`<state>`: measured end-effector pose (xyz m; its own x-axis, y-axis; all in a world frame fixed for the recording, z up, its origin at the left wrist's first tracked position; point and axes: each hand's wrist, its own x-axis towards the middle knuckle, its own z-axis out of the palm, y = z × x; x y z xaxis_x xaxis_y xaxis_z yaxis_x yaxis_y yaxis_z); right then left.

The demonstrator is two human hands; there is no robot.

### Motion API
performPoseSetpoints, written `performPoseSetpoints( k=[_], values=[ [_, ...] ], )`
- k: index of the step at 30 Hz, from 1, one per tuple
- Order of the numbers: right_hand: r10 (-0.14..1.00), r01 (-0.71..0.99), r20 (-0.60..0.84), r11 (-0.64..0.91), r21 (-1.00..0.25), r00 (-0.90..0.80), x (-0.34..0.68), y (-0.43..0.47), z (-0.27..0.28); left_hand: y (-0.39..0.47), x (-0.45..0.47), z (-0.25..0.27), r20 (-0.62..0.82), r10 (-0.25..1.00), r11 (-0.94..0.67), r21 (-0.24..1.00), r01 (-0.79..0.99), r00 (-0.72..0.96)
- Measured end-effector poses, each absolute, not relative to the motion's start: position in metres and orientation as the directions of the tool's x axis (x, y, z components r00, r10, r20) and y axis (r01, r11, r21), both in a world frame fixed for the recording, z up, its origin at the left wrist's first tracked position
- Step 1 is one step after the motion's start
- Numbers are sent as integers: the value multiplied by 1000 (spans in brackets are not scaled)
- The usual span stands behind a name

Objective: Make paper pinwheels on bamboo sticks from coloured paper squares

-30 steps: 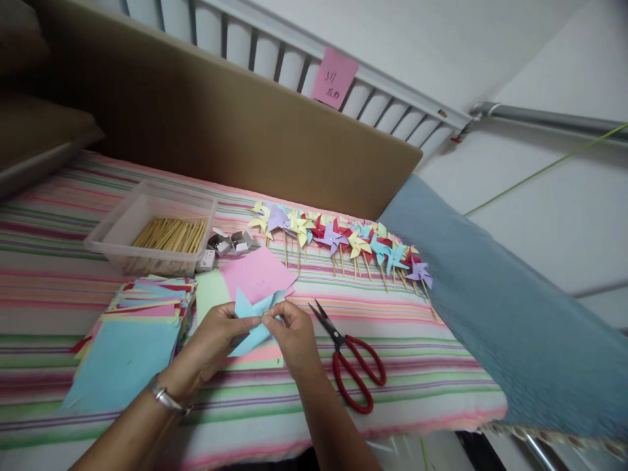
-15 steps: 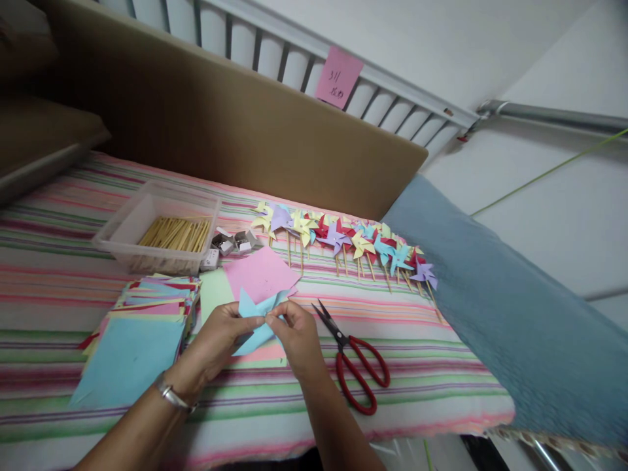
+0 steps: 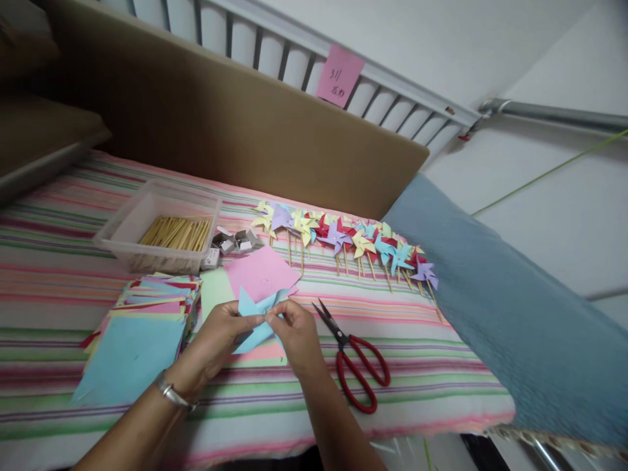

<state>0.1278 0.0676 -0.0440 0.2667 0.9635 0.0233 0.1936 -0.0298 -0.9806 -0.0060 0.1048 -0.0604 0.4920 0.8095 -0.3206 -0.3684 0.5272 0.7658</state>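
A light blue paper pinwheel (image 3: pixel 251 337) with folded blades is held between both hands above a few loose paper sheets. My left hand (image 3: pixel 222 330) is closed on its left side, thumb pressing at the centre. On the other side my right hand (image 3: pixel 297 333) pinches at that same centre; whether a small pin sits between the fingertips I cannot make out. Under and behind the pinwheel lie a pink sheet (image 3: pixel 262 273) and a pale green sheet (image 3: pixel 212 291). Scissors with red handles (image 3: pixel 350 353) rest just right of my right hand, blades pointing away.
A stack of coloured paper (image 3: pixel 135 353) lies at left. Behind it stands a clear plastic box (image 3: pixel 114 235) of wooden sticks (image 3: pixel 176 233), beside small boxes of metal bits (image 3: pixel 240 241). Finished pinwheels (image 3: pixel 336 237) on sticks line the back, before a cardboard panel (image 3: pixel 255 137).
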Motion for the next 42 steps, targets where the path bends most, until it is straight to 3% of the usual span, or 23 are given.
performPoseSetpoints(
  k=[21, 31, 37, 42],
  values=[
    [966, 255, 53, -14, -967, 254, 125, 66, -38, 106, -7, -51, -318, 816, 520, 768, -373, 483],
    [971, 161, 74, 37, -986, 226, 124, 66, -46, 108, -9, -55, -319, 839, 483, 810, -332, 441],
    [977, -44, -49, -41, -998, 208, 121, 69, -42, 110, -11, -49, -306, 890, 410, 862, -298, 338],
    [978, 2, -81, -82, -997, 190, 121, 71, -45, 107, -9, -42, -277, 886, 391, 877, -279, 372]
  ],
)
